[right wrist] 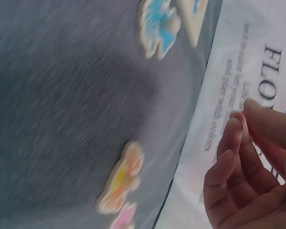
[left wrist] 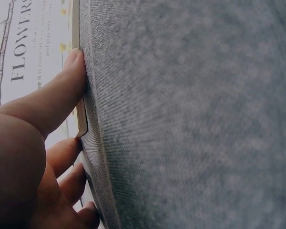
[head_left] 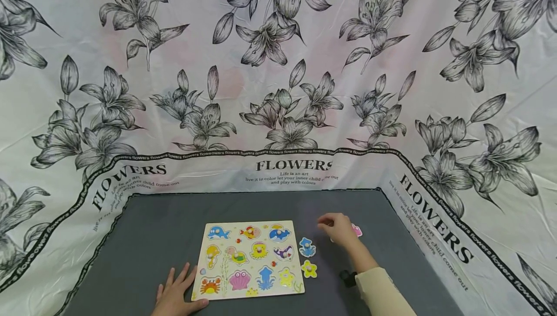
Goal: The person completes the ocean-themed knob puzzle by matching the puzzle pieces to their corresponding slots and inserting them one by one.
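A wooden peg puzzle board [head_left: 253, 294] with printed sea animals lies on the grey table. At its lower left corner rests my left hand [head_left: 176, 293], fingers spread and thumb on the near edge; the left wrist view shows that thumb [left wrist: 69, 81] against the board's edge. My right hand [head_left: 338, 228] hovers right of the board, thumb and fingertips close together, with nothing visible between them. Beside the board lie a blue squid piece [head_left: 307, 247] and a yellow starfish piece [head_left: 309, 269]. A pink piece [head_left: 357, 230] is partly hidden behind the right hand.
An orange-and-yellow knobbed piece [right wrist: 124, 179] lies by the pink one in the right wrist view. A dark object [head_left: 348, 278] sits near the right sleeve [head_left: 383, 289]. White flowered cloth [head_left: 287, 113] surrounds the grey tabletop [head_left: 165, 229].
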### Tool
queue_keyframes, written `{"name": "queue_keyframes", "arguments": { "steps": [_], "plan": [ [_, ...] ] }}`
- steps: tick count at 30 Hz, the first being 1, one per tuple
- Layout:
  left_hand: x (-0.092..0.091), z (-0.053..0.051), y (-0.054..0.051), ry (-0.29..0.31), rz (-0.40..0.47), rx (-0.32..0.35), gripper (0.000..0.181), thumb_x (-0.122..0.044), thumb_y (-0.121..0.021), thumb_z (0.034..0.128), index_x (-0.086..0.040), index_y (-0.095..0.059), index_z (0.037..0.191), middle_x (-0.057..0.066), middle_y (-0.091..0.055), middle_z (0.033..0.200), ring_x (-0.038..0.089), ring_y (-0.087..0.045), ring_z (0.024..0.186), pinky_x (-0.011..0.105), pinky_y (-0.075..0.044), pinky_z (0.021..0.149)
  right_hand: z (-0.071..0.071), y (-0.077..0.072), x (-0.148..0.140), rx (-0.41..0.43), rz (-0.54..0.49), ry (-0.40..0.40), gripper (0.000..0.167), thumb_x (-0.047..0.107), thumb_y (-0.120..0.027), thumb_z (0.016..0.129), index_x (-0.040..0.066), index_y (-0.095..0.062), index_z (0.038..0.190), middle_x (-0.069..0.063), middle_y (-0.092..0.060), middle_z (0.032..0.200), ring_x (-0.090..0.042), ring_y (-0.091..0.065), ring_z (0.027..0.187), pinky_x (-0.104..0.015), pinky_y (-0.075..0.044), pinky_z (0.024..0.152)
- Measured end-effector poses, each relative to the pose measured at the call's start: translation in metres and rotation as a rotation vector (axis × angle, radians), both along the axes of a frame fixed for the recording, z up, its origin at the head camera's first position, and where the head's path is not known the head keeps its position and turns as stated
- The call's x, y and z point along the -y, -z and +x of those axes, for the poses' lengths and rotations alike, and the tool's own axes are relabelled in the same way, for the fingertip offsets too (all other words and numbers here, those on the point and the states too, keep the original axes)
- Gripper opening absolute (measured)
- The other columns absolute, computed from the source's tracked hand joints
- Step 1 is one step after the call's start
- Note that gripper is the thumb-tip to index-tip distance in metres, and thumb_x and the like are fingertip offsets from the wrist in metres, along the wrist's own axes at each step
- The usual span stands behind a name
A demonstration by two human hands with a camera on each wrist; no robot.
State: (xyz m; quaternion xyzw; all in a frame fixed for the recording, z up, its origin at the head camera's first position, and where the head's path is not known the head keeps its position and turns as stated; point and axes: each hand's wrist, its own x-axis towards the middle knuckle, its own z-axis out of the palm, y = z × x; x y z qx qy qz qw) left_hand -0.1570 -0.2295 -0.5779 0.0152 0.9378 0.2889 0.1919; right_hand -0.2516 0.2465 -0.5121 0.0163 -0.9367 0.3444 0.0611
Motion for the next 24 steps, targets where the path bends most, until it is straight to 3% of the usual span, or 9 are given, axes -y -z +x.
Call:
{"name": "queue_keyframes", "arguments": {
  "steps": [6,11,14,20,24],
  "plan": [
    [0.000,0.000,-0.001,-0.003,0.000,0.005,0.109,-0.067,-0.077,0.0752,-0.003,-0.040,0.154,0.030,-0.025,0.161,0.066,-0.005,0.144,0.085,-0.006,0.107,0.003,0.011,-0.023,0.009,0.069,0.082,0.009,0.010,-0.078,0.088,0.007,-0.078,0.097,-0.003,-0.075,0.088,-0.017,-0.068,0.078,-0.036,-0.057,0.068],
    [0.000,0.001,-0.001,-0.003,0.002,0.004,0.109,-0.067,-0.078,0.0752,-0.002,-0.040,0.154,0.031,-0.025,0.161,0.066,-0.005,0.144,0.085,-0.006,0.106,0.005,0.021,-0.038,0.027,0.059,0.129,0.012,0.007,-0.080,0.086,0.003,-0.078,0.097,-0.007,-0.075,0.090,-0.022,-0.069,0.081,-0.035,-0.057,0.065],
    [0.000,0.001,-0.002,-0.004,0.009,-0.001,0.108,-0.066,-0.078,0.0755,-0.002,-0.039,0.154,0.031,-0.025,0.161,0.066,-0.004,0.144,0.085,-0.006,0.106,0.006,0.023,-0.043,0.050,0.050,0.145,0.015,0.008,-0.080,0.085,0.002,-0.077,0.099,-0.009,-0.075,0.093,-0.025,-0.068,0.083,-0.037,-0.057,0.065],
    [0.000,0.002,-0.004,-0.005,0.014,0.002,0.109,-0.066,-0.078,0.0755,-0.002,-0.039,0.154,0.031,-0.024,0.161,0.066,-0.003,0.144,0.085,-0.005,0.106,0.007,0.025,-0.047,0.109,0.107,0.162,0.017,0.007,-0.079,0.085,0.002,-0.077,0.100,-0.012,-0.075,0.097,-0.031,-0.068,0.091,-0.048,-0.057,0.076],
    [-0.001,0.002,-0.005,-0.006,0.013,0.012,0.110,-0.067,-0.078,0.0753,-0.002,-0.038,0.155,0.031,-0.023,0.161,0.066,-0.003,0.144,0.084,-0.005,0.107,0.008,0.028,-0.048,0.167,0.118,0.186,0.018,0.003,-0.078,0.083,0.003,-0.077,0.100,-0.010,-0.074,0.096,-0.027,-0.067,0.088,-0.046,-0.056,0.075]
  ]
}}
